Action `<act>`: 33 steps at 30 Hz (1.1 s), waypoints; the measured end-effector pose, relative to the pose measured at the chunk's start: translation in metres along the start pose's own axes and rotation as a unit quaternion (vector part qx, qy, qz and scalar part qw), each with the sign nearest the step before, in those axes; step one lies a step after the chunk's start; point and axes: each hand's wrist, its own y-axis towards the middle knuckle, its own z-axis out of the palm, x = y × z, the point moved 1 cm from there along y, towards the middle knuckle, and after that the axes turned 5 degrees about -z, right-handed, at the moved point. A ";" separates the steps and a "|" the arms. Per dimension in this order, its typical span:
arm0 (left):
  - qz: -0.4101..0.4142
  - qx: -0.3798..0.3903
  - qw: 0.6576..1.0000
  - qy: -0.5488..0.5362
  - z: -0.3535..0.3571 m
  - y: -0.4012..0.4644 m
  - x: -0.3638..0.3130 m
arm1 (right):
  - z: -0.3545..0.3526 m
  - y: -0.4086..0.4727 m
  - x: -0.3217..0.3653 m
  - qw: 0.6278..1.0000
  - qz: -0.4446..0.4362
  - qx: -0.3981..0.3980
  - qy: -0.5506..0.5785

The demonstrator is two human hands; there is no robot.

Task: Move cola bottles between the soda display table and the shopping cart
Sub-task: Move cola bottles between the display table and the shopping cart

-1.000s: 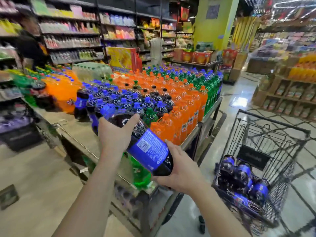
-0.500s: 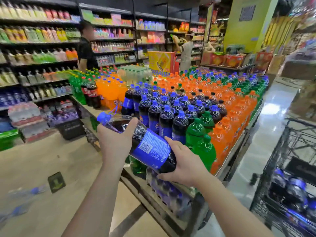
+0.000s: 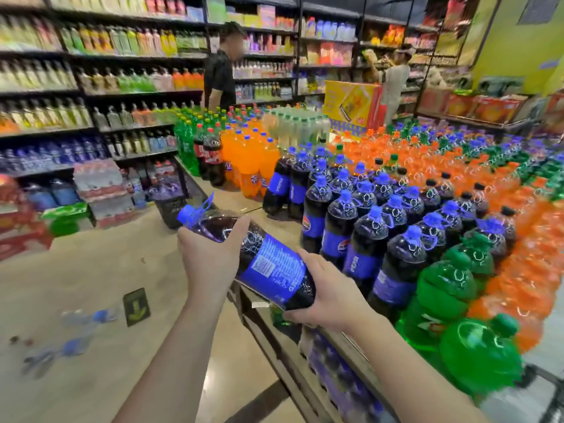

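Head view shows us carrying one cola bottle (image 3: pixel 262 257) tilted almost flat, its blue cap (image 3: pixel 186 214) pointing up and away to our left, its base low toward us. Our left hand (image 3: pixel 210 254) wraps the shoulder just below the cap, thumb over the top and fingers curled underneath. Our right hand (image 3: pixel 323 303) cups the base, fingers curled round the bottom edge. Both hands hold the same bottle, and it touches nothing else.

We take the display table (image 3: pixel 276 337) as our landmark. The bottle hangs above its near left corner, just short of the block of standing colas (image 3: pixel 363 233) on the table. A bare strip of tabletop lies left of that block, running back toward the orange bottles (image 3: pixel 250 160). Green bottles (image 3: pixel 454 285) stand at the table's near edge, right of the colas.

As for progress, we judge that this bottle is on its way to the table, since it is lifted over the edge and faces the cola rows. It has not yet been stood up or set down. The cart is out of view, apart from what may be a corner of it at the far lower right, so we cannot tell how many bottles are left to move.
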 end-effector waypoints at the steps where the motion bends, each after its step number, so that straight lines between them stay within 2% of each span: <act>1: -0.005 -0.004 1.000 0.001 0.007 0.016 0.001 | 0.004 0.019 -0.005 1.000 -0.003 0.003 0.006; 10: -0.029 -0.032 0.999 -0.001 0.085 0.157 0.008 | 0.035 0.177 -0.064 0.997 -0.024 0.014 0.068; 17: -0.046 0.008 0.999 0.011 0.150 0.261 0.023 | 0.068 0.270 -0.110 0.997 0.017 0.008 0.078; 24: -0.050 0.114 0.992 0.003 0.233 0.376 0.045 | 0.105 0.363 -0.156 0.993 0.108 -0.028 0.033; 33: 0.003 0.261 0.965 0.020 0.327 0.482 0.054 | 0.136 0.446 -0.182 0.961 0.261 -0.089 0.005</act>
